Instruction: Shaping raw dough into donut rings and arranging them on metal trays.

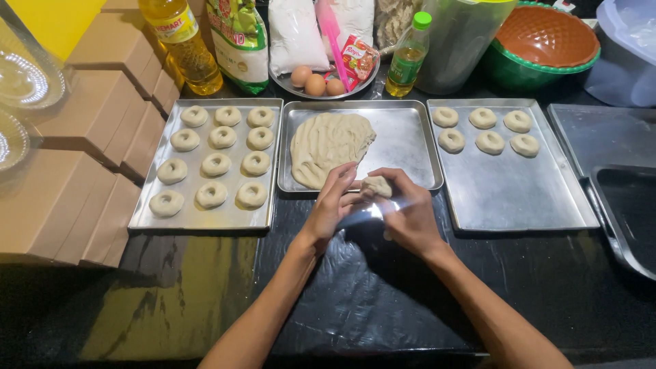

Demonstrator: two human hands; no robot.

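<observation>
Both forearms rise from the bottom edge, meeting mid-frame over a black tabletop [355,301]. Left hand [328,208] and right hand [410,219] together pinch a small dough lump [376,186], fingers curled around it. Just beyond lies the middle tray [410,147] with a dough slab [328,147]; trays of dough rings [215,164] flank it.

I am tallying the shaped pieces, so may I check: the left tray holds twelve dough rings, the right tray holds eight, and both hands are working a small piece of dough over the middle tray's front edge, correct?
Not quite: the head view shows six dough rings on the right tray, not eight. The left tray does hold twelve, and the left hand and right hand do hold a small piece of dough by the middle tray.
</observation>
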